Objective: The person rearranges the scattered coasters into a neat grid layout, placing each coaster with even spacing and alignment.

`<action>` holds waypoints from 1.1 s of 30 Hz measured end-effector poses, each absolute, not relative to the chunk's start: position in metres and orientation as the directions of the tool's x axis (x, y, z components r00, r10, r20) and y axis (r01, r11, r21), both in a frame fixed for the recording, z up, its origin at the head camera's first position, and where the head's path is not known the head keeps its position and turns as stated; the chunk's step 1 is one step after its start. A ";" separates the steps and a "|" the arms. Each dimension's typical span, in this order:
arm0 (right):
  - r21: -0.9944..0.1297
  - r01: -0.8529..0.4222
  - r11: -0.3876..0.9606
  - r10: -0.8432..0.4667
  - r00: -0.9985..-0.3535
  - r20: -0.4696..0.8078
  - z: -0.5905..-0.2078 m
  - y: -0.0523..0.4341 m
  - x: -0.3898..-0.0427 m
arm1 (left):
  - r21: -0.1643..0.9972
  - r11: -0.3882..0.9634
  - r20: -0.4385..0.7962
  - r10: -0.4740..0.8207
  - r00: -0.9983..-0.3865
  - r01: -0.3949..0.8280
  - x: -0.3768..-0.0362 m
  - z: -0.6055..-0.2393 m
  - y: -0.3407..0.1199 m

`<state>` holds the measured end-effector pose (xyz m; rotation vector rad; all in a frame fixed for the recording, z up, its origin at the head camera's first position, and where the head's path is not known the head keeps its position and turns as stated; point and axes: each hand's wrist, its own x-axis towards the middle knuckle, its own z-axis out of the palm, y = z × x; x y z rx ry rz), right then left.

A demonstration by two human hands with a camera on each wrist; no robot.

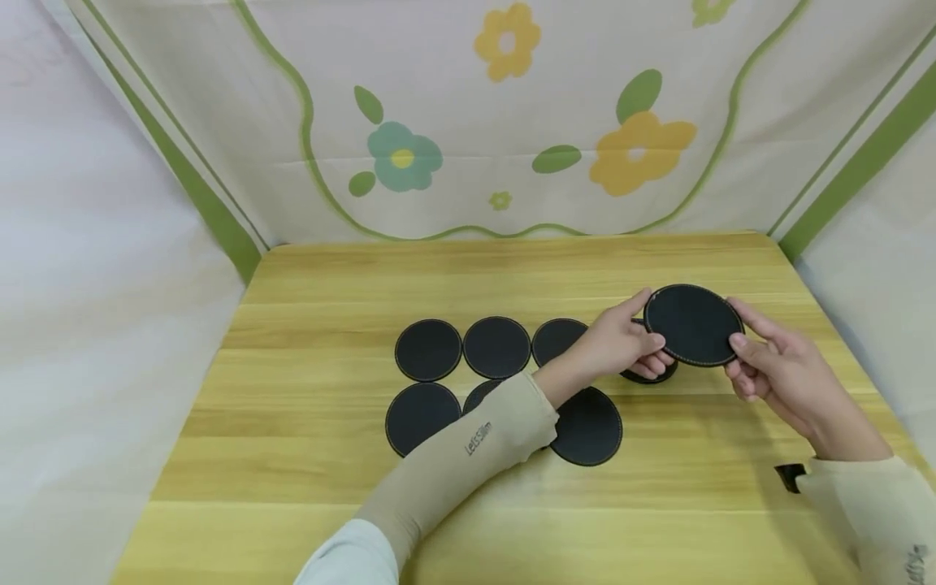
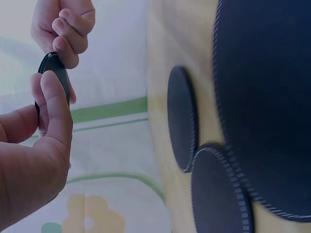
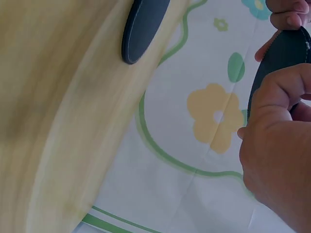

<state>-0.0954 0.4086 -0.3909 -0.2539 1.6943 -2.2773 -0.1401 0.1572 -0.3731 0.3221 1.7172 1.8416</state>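
Observation:
Both hands hold one round black coaster [image 1: 693, 325] with light edge stitching, raised above the right part of the table. My left hand [image 1: 617, 340] pinches its left edge between thumb and fingers. On the opposite edge, my right hand [image 1: 786, 366] pinches it the same way. Partly behind the left hand, another black coaster [image 1: 653, 370] lies on the table. Several more lie in two rows to the left, such as one coaster [image 1: 428, 349] at the back left and one [image 1: 587, 426] in the front row. The left forearm hides part of the front row.
The wooden table [image 1: 292, 471] has a flowered white cloth [image 1: 453, 73] hanging behind it and white cloth on both sides. A small black object [image 1: 790, 477] shows beside the right sleeve [image 1: 863, 496].

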 end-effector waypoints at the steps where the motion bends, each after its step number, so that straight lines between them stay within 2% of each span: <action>1: -0.957 0.125 -0.264 -0.338 -0.941 -0.029 -0.392 0.407 -0.091 | 0.965 0.011 -0.221 0.569 -0.792 -0.261 -0.135 -0.375 0.156; 9: -0.971 0.107 -0.214 -0.397 -0.918 -0.014 -0.404 0.404 -0.064 | 0.955 0.001 -0.248 0.550 -0.797 -0.297 -0.104 -0.388 0.149; 17: -0.982 0.165 -0.097 -0.390 -0.914 -0.115 -0.416 0.397 -0.044 | 0.942 0.049 -0.302 0.552 -0.777 -0.331 -0.077 -0.401 0.144; 24: -0.972 0.229 -0.055 -0.420 -0.888 -0.186 -0.427 0.404 -0.029 | 0.921 0.102 -0.359 0.591 -0.723 -0.375 -0.061 -0.414 0.146; 33: -0.957 0.283 0.068 -0.425 -0.859 -0.284 -0.438 0.410 -0.021 | 0.860 0.301 -0.507 0.594 -0.624 -0.411 -0.055 -0.424 0.152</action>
